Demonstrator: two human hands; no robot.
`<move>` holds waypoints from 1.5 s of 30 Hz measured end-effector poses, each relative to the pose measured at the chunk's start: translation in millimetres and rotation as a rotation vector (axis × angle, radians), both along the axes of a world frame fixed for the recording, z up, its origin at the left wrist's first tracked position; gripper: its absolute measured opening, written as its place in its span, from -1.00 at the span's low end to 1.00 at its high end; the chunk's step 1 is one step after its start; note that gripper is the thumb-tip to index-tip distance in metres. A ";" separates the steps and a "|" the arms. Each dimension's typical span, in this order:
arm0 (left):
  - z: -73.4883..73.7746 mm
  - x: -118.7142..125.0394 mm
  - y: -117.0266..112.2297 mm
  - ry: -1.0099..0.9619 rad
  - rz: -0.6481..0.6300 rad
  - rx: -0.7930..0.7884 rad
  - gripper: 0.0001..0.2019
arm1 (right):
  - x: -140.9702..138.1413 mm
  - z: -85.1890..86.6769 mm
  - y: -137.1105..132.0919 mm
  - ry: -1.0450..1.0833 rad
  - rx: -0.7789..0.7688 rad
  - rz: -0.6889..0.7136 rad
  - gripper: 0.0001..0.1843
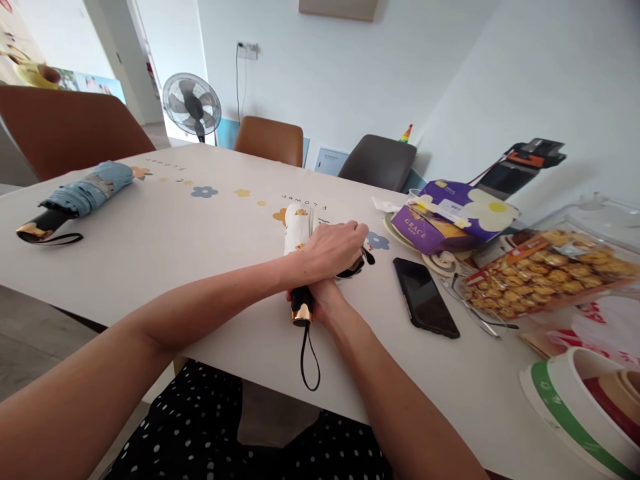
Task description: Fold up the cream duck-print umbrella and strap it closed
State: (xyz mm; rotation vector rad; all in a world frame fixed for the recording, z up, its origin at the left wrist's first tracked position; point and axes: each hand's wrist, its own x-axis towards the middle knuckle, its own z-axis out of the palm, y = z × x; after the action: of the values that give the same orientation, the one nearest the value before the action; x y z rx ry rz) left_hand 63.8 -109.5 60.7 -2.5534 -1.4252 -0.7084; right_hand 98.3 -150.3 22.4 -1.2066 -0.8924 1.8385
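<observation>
One white folding umbrella [299,227] is laid near the close edge of the desk [220,233], its printed canopy pointed away and its black handle [301,301] turned toward the person. The handle is finished with a gold-coloured end, from which a black wrist loop [302,360] is trailed over the desktop. The forearms are crossed, the left one passed over the right. By the grip of the right hand [326,297], mostly covered from above, the umbrella is clasped at the handle. The left hand [333,250] is laid across the canopy with its fingers bent; whether its grip is clamped on the fabric cannot be told, as the fingertips are hidden. Some dark material [353,269] is shown just below those fingers. A blue folding umbrella [95,190] is placed well apart, on the left. On the right, a black smartphone [425,297] is set down near a pair of eyeglasses [475,311]; behind the phone, a purple GRACE box [425,227] is seen, and beside the glasses a clear container [545,273] is filled with cookies.
</observation>
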 end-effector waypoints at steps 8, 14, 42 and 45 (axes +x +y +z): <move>17.3 -27.4 19.6 -0.327 0.221 -0.007 -0.70 | -1.3 3.5 -1.0 0.022 0.014 0.004 -0.86; 29.2 -53.2 17.8 -0.333 0.257 0.112 -0.74 | -1.7 5.0 -2.1 -0.012 0.010 0.000 -0.77; -12.9 -108.2 -8.7 -0.934 0.230 0.076 -0.75 | 5.2 11.0 2.0 0.084 -0.059 -0.014 -0.75; -15.9 -114.6 1.0 -0.999 0.300 0.052 -0.86 | 7.0 11.2 3.8 0.058 -0.047 -0.041 -0.78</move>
State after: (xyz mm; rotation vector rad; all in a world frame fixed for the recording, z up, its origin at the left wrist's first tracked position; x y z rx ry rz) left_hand -50.7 -108.5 44.8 -1.8730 -1.8879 -2.0674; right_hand 105.3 -146.5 33.6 -1.1849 -0.7907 1.8611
